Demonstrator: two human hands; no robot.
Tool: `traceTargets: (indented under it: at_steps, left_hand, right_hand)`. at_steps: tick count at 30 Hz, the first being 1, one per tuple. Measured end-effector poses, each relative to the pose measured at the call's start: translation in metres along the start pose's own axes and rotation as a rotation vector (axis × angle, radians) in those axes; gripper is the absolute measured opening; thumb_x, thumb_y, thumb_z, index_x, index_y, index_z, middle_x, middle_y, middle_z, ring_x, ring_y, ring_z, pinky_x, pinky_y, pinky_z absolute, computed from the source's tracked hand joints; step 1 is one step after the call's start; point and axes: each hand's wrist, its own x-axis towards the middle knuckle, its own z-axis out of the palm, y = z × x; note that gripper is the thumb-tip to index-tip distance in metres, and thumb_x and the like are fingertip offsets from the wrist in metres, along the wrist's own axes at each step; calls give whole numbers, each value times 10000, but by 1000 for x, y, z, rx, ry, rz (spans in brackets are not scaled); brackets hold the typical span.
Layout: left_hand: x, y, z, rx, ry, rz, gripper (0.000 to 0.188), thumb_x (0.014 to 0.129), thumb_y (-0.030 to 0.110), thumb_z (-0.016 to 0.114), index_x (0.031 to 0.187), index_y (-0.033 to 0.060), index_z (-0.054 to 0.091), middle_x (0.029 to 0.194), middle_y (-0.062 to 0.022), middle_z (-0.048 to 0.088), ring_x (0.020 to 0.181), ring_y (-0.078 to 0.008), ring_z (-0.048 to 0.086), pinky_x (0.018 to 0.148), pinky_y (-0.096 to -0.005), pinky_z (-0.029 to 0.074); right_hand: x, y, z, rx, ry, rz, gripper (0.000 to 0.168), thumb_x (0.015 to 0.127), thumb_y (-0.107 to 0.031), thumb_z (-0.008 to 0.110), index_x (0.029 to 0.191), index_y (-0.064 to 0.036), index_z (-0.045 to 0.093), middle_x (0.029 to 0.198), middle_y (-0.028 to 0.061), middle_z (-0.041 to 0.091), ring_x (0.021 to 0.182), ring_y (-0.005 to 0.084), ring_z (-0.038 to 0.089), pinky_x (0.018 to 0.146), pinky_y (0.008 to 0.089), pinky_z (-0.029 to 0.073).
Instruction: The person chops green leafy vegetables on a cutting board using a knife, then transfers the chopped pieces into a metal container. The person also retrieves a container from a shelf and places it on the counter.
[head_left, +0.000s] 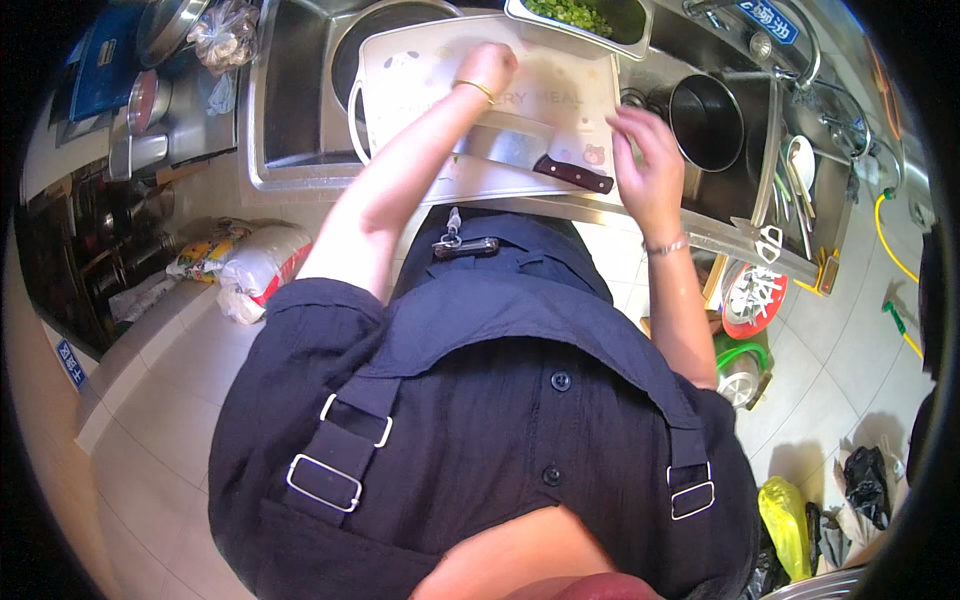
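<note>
A white cutting board with printed animal faces and lettering lies across the sink in front of me. My left hand is over its upper middle, fingers curled inward; whether anything is inside them is hidden. A cleaver rests flat near the board's front edge, its dark riveted handle pointing right. Beside the board's right edge is my right hand, fingers loosely apart and holding nothing I can see. Behind the board, a metal food pan contains chopped green vegetables.
A dark round pot stands in the sink to the right, below a faucet. Left of the board are a sink basin and a bagged item. Sacks lie low on the left. A red basin sits lower right.
</note>
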Motion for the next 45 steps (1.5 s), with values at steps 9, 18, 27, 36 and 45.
traceTargets:
  at_steps: [9, 18, 27, 36, 45]
  left_hand:
    - [32, 175, -170, -587, 404, 494, 131, 782, 4, 668, 910, 24, 679, 802, -54, 667, 762, -107, 623, 703, -246, 500]
    - [-10, 77, -135, -748, 176, 179, 176, 825, 28, 672, 993, -26, 666, 900, -84, 686, 859, -134, 643, 798, -267, 512]
    - [-164, -46, -121, 139, 32, -286, 242, 748, 116, 723, 984, 62, 699, 931, -107, 687, 807, -204, 669, 759, -320, 536]
    - [-200, -23, -69, 48, 91, -148, 432, 682, 127, 756, 1080, 4, 639, 997, -177, 603, 973, -331, 585, 903, -393, 470]
    - [-170, -12, -44, -59, 110, -79, 372, 702, 82, 747, 1056, 33, 641, 987, -146, 583, 989, -317, 570, 882, -397, 474]
  right_hand:
    - [-65, -2, 7, 152, -247, 252, 156, 829, -76, 615, 967, -29, 673, 953, 147, 660, 918, 320, 629, 831, 365, 492]
    - [-57, 23, 77, -300, -539, 12, 497, 752, -89, 646, 1239, -75, 548, 1022, 168, 591, 928, 348, 581, 855, 438, 476]
    - [-73, 25, 65, 133, -504, 72, 449, 781, -108, 613, 1220, -39, 549, 1068, 189, 638, 969, 335, 633, 845, 393, 514]
    - [-135, 36, 69, 559, -453, 756, 262, 931, -257, 629, 1050, -24, 639, 723, 21, 613, 549, 69, 543, 487, 226, 407]
    - [-123, 45, 84, 749, -369, 950, 253, 979, -298, 541, 972, -52, 600, 667, 12, 564, 481, 88, 511, 445, 227, 430]
